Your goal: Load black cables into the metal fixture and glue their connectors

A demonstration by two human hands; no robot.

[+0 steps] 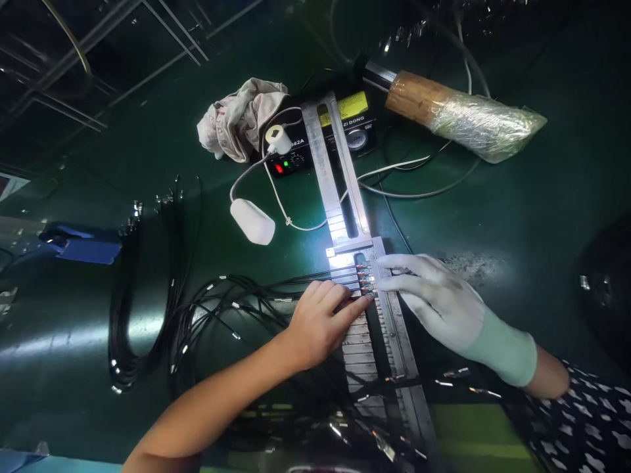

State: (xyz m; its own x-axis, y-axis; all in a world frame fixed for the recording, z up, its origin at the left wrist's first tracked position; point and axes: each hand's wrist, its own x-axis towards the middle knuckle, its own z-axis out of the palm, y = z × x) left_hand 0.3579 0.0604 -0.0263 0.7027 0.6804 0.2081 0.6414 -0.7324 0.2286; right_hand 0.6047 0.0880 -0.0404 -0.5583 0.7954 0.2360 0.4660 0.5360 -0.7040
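My left hand [323, 318] is bare, its fingers curled over several thin black cables [276, 289] that run onto a slotted metal fixture [357, 348]. Its index finger reaches to the small connectors [365, 279] at the cable ends. My right hand [436, 299], in a white and pale green glove, lies at the fixture's right rail with its fingers stretched apart, the tips beside the connectors. Nothing shows in its grasp. A white lamp [253, 222] on a bendy neck lights the fixture from the left.
Behind the fixture sit a black control box [296, 159] and a crumpled cloth [241, 118]. A wrapped, taped handle [463, 118] lies at the upper right. Bundled black cables [116, 315] and a blue object [86, 248] are at the left. More cable ends [384, 447] lie at the front.
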